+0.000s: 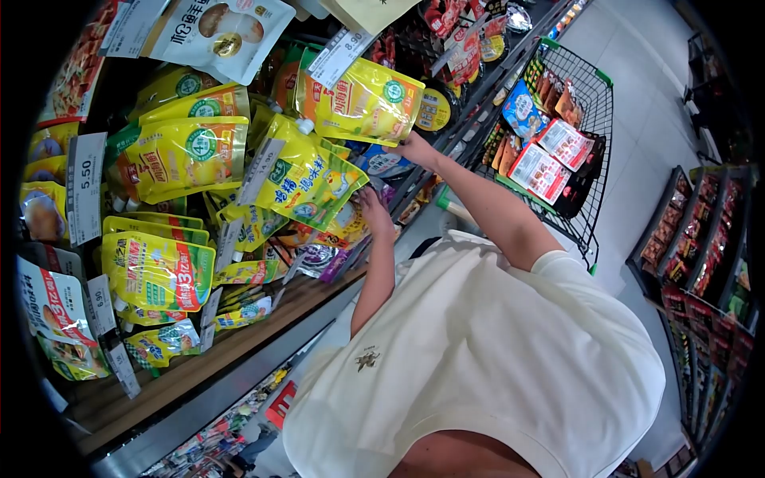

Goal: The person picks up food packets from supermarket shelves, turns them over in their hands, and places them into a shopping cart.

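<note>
My right hand pinches the lower right corner of a yellow and orange pouch with a round green badge. Just below it, my left hand has its fingers closed on the right edge of a green and yellow pouch with blue lettering and a white spout cap. The two pouches overlap in front of the hanging stock, and a price tag crosses the left side of the lower one. More yellow pouches hang to the left.
Price tags stick out from the racks. Along the display's front runs a wooden shelf edge. A green-trimmed cart holding packaged food stands at the right, on a tiled floor. Another stocked shelf is at the far right.
</note>
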Tool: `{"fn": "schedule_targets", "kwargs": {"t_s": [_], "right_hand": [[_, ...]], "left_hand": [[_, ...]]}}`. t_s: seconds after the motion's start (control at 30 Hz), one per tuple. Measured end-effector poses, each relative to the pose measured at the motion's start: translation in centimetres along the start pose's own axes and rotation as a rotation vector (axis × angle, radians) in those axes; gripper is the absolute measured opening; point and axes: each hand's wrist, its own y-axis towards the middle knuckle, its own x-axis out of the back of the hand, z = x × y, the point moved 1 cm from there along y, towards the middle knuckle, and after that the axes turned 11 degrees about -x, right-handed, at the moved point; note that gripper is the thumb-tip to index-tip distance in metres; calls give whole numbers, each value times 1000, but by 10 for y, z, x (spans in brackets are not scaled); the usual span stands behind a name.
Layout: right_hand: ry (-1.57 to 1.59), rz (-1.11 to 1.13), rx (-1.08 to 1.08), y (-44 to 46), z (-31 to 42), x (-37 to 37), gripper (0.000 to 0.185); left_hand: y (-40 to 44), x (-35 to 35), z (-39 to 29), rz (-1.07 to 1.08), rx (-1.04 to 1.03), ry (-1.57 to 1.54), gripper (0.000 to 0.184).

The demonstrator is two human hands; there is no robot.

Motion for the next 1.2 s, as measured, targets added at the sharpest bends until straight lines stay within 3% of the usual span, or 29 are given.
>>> {"fn": "schedule_targets", "kwargs": {"t_s": [0.1,0.3,0.4,0.6,0.9,1.1,1.2], "right_hand": [[-19,21,4,2,-2,1,33],[49,21,4,-4,3,-7,32],[90,14,13,-5,0,-11,31],[167,-45,33,-3,-15,-20,30],[150,-90,73,-1,-23,-34,30],[115,-158,96,1,-12,-35,30],[131,-183,121,3,-12,-38,29]], "left_hand": [[-11,2,0,92,22,29,63],[-19,-8,-22,276,-143,-23,46],[-14,-13,-30,309,-207,27,49],[0,-16,-27,292,-293,148,30],[9,-21,-21,348,-362,257,28],[2,-31,-23,228,-341,221,27],[10,-27,-21,274,-366,192,26]]}}
